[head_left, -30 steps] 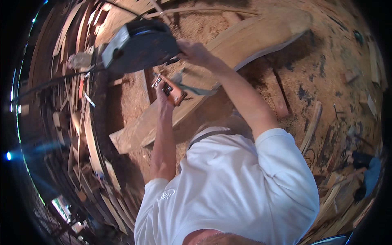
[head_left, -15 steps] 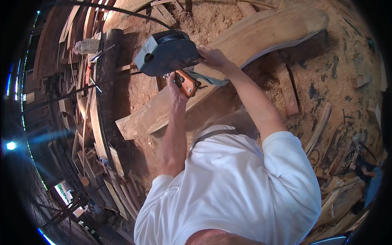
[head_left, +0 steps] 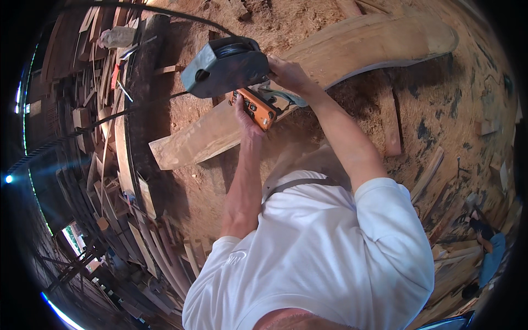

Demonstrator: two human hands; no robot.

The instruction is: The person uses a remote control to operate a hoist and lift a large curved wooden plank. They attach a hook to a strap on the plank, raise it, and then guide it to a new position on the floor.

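Closer to the big dark pulley block (head_left: 228, 77) now is the orange remote (head_left: 259, 111). My left grip (head_left: 246, 114) holds it buttons up, maybe so my thumb can reach. My right grip (head_left: 291, 76) touches the block's edge, perhaps to steady it; I can't tell if it's closed. Behind lies a long curved timber (head_left: 379, 44) on sawdust, which could block my way.
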